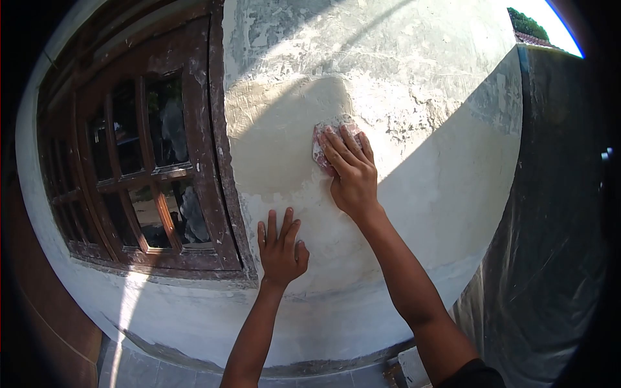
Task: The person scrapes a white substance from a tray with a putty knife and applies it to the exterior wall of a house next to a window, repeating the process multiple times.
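My right hand [356, 165] presses a reddish pad [321, 147] smeared with white against the wall, fingers laid over it and pointing up. Whether the pad is cloth or sponge I cannot tell. Around it the wall [278, 152] shows a smooth beige plaster patch, with rougher, flaking plaster above and to the right. Lower and to the left, my left hand [283, 249] is open, its fingers spread at the wall surface, with nothing held.
At left is a brown wooden window frame [226, 194] with several glass panes, close to my left hand. A dark plastic sheet [550, 213] hangs beyond the wall's right edge. Grey floor tiles [139, 368] run along the wall's base.
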Tool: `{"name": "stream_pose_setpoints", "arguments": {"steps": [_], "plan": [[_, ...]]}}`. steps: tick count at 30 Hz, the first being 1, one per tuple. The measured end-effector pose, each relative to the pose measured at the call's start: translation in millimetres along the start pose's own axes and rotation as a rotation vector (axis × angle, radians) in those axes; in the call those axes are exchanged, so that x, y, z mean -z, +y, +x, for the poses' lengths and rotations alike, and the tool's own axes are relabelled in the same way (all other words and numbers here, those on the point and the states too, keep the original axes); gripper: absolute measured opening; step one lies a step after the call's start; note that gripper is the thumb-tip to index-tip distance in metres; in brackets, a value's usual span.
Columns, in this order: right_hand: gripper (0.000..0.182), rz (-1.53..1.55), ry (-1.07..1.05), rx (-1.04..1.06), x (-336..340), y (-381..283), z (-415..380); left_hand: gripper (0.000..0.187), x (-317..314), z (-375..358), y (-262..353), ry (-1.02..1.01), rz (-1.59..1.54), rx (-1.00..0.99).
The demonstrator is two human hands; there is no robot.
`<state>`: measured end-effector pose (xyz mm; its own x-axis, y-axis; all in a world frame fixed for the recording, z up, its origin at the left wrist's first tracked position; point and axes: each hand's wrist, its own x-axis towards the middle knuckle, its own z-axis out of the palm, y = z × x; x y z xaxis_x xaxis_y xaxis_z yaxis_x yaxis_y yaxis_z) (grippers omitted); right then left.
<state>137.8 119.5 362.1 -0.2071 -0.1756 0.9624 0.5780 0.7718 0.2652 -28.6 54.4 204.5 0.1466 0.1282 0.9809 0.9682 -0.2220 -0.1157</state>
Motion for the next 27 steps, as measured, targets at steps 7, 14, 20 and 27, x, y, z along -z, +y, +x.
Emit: {"name": "stream_pose_setpoints", "arguments": {"steps": [7,14,20,27], "plan": [[0.049,0.035,-0.076,-0.076,24.1,-24.3,-72.0,0.047,-2.9,-0.3,0.2,0.035,0.002,0.012],[0.044,0.014,0.158,0.026,51.2,-50.6,-11.1,0.047,-3.5,-4.8,-0.9,0.003,-0.013,-0.003],[0.050,-0.025,0.031,0.087,-6.4,-13.1,61.7,0.047,-1.1,-5.6,-2.3,-0.034,0.021,-0.015],[0.053,0.097,-0.070,-0.048,4.3,-12.9,-38.3,0.043,0.2,-2.3,1.2,-0.010,0.026,0.013]]}}
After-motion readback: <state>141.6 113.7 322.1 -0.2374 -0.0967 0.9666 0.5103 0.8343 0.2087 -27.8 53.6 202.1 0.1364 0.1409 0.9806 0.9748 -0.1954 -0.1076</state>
